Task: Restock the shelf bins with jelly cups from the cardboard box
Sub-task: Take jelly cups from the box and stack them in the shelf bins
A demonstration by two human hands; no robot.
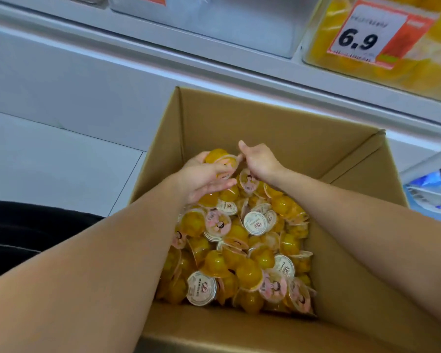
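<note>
Reaching down past the near rim of the cardboard box (239, 332), both forearms are crossing a loose heap of jelly cups (242, 245) filling its floor. Farther in, the left hand (201, 178) is cupping a couple of cups against its palm, fingers curled round them, while the right hand (259, 159) is curling beside it, thumb up; whether it is gripping anything cannot be told. Gathering well probably means scooping with both palms together, not squeezing the foil lids. Beyond, the shelf bin (382, 42) is waiting, already showing yellow stock behind its price tag (372, 34).
</note>
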